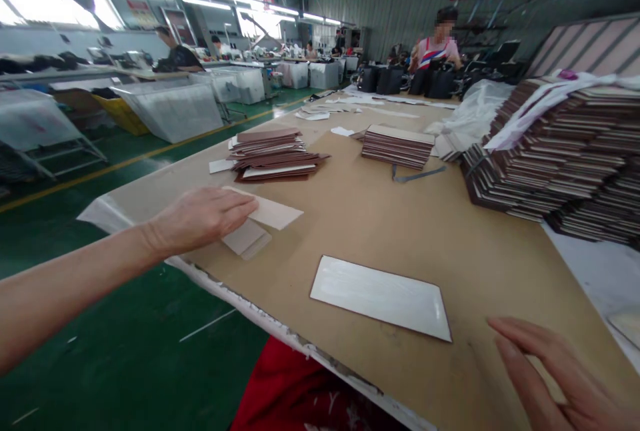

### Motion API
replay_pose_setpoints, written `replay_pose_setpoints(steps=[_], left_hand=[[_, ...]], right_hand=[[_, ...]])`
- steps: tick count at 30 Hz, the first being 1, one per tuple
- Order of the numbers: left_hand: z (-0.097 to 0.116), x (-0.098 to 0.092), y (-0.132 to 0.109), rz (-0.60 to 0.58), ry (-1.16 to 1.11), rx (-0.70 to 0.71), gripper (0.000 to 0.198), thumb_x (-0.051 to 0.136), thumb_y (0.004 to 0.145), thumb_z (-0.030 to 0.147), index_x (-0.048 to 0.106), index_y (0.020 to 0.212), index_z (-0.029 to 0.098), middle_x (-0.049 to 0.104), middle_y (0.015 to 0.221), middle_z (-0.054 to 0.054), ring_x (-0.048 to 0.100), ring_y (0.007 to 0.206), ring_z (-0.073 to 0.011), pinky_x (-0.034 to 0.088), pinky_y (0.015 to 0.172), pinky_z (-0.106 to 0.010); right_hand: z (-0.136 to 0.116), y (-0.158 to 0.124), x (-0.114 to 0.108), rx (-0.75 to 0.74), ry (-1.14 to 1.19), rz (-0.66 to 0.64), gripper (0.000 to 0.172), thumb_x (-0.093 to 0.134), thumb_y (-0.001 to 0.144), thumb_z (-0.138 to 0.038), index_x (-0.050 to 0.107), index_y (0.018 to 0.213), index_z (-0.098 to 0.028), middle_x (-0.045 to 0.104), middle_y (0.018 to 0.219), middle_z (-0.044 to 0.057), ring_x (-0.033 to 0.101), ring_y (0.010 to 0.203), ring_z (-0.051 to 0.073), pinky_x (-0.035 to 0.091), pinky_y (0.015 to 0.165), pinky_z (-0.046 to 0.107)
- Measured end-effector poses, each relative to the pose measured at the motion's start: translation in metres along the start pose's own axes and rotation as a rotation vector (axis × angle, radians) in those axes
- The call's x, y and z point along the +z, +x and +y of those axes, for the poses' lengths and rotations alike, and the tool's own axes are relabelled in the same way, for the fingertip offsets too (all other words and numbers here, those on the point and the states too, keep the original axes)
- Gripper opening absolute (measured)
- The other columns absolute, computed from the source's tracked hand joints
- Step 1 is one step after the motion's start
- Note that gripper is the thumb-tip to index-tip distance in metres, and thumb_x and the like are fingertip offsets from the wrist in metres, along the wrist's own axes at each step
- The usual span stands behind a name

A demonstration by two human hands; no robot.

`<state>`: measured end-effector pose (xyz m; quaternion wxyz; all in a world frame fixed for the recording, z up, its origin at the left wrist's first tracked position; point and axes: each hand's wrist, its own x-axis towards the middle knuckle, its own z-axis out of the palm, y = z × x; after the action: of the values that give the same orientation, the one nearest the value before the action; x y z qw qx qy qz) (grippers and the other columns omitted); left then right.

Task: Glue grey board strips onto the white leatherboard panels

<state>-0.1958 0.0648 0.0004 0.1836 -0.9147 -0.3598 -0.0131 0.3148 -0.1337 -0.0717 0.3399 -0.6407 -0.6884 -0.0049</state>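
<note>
My left hand [207, 218] is at the left edge of the table, its fingers closed on a beige rectangular card [277, 210]. A second beige card [245, 239] lies partly beneath that hand, and the thumb is hidden. In front of me a white rectangular panel [380, 296] with a thin dark border lies flat, its surface glossy in streaks. To the right of this panel my right hand [545, 371] hovers with thumb and forefinger apart, holding nothing.
Brown and white panels form a loose pile [277, 154] beyond my left hand. Farther back sits a neater stack [397, 146] with a grey strip beside it. Tall bundles of dark panels [565, 151] line the right side. A person [435, 48] stands behind black bags at the far end.
</note>
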Motion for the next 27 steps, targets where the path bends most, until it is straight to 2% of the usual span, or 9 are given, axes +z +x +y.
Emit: replay_pose_setpoints(steps=[3, 6, 8, 11, 17, 19, 22, 25, 27], left_hand=[[0.054, -0.003, 0.030, 0.178, 0.061, 0.321, 0.040, 0.039, 0.101, 0.007, 0.061, 0.133, 0.016, 0.071, 0.116, -0.010, 0.063, 0.102, -0.0223, 0.051, 0.087, -0.036], [0.105, -0.007, 0.059, 0.293, 0.007, 0.464, 0.039, 0.042, 0.098, 0.004, 0.061, 0.130, 0.014, 0.071, 0.104, -0.009, 0.060, 0.088, -0.0206, 0.046, 0.075, -0.034], [0.128, -0.011, 0.073, 0.332, -0.001, 0.500, 0.035, 0.042, 0.098, 0.005, 0.063, 0.125, 0.012, 0.070, 0.100, -0.008, 0.058, 0.084, -0.0201, 0.044, 0.072, -0.035], [0.146, -0.014, 0.086, 0.374, -0.003, 0.520, 0.031, 0.041, 0.100, 0.008, 0.065, 0.119, 0.011, 0.069, 0.095, -0.007, 0.056, 0.080, -0.0199, 0.042, 0.069, -0.035], [0.149, -0.012, 0.094, 0.428, -0.169, 0.538, 0.021, 0.054, 0.098, 0.014, 0.064, 0.116, 0.012, 0.070, 0.092, -0.006, 0.061, 0.084, -0.0193, 0.049, 0.073, -0.034], [0.139, -0.011, 0.091, 0.428, -0.316, 0.445, 0.031, 0.060, 0.097, 0.025, 0.060, 0.127, 0.014, 0.070, 0.115, -0.010, 0.063, 0.105, -0.0231, 0.052, 0.091, -0.039], [0.118, -0.005, 0.080, 0.353, -0.607, 0.108, 0.058, 0.063, 0.095, 0.044, 0.046, 0.147, 0.022, 0.052, 0.149, -0.015, 0.052, 0.133, -0.0307, 0.046, 0.110, -0.050], [0.107, 0.008, 0.066, 0.210, -0.990, -0.216, 0.049, 0.056, 0.099, 0.045, 0.052, 0.145, 0.027, 0.062, 0.138, -0.011, 0.063, 0.121, -0.0261, 0.057, 0.099, -0.043], [0.109, 0.017, 0.058, 0.110, -1.191, -0.336, 0.043, 0.054, 0.101, 0.045, 0.057, 0.139, 0.027, 0.071, 0.122, -0.009, 0.071, 0.103, -0.0218, 0.061, 0.088, -0.037]], right_hand=[[-0.064, 0.030, -0.005, -0.177, 0.101, -0.135, 0.030, 0.053, 0.100, -0.032, 0.065, 0.128, -0.026, 0.065, 0.136, 0.009, 0.067, 0.118, 0.025, 0.056, 0.103, 0.042], [-0.097, 0.051, 0.008, -0.321, 0.064, -0.264, 0.049, 0.061, 0.097, -0.040, 0.057, 0.139, -0.014, 0.055, 0.149, 0.019, 0.057, 0.133, 0.032, 0.053, 0.107, 0.049], [-0.102, 0.055, 0.019, -0.326, 0.010, -0.303, 0.054, 0.065, 0.095, -0.040, 0.058, 0.138, -0.009, 0.055, 0.147, 0.024, 0.057, 0.132, 0.036, 0.054, 0.105, 0.053], [-0.097, 0.052, 0.032, -0.303, -0.011, -0.321, 0.041, 0.066, 0.093, -0.030, 0.065, 0.129, -0.009, 0.060, 0.140, 0.024, 0.062, 0.126, 0.036, 0.054, 0.104, 0.054], [-0.078, 0.059, 0.026, -0.192, 0.106, -0.376, 0.043, 0.072, 0.081, -0.025, 0.066, 0.123, -0.015, 0.067, 0.128, 0.016, 0.064, 0.119, 0.030, 0.055, 0.103, 0.048], [-0.065, 0.066, 0.014, -0.168, 0.122, -0.394, 0.044, 0.070, 0.080, -0.024, 0.065, 0.123, -0.018, 0.065, 0.128, 0.012, 0.063, 0.120, 0.027, 0.053, 0.105, 0.047], [-0.037, 0.072, -0.006, -0.121, 0.099, -0.374, 0.046, 0.067, 0.085, -0.027, 0.061, 0.131, -0.023, 0.058, 0.138, 0.010, 0.057, 0.128, 0.027, 0.047, 0.111, 0.048], [-0.011, 0.070, -0.017, -0.093, 0.091, -0.386, 0.051, 0.065, 0.088, -0.030, 0.057, 0.138, -0.024, 0.053, 0.145, 0.010, 0.054, 0.133, 0.028, 0.045, 0.113, 0.047], [-0.001, 0.066, -0.017, -0.104, 0.087, -0.409, 0.052, 0.065, 0.089, -0.030, 0.056, 0.140, -0.025, 0.052, 0.146, 0.010, 0.055, 0.133, 0.028, 0.045, 0.112, 0.046]])
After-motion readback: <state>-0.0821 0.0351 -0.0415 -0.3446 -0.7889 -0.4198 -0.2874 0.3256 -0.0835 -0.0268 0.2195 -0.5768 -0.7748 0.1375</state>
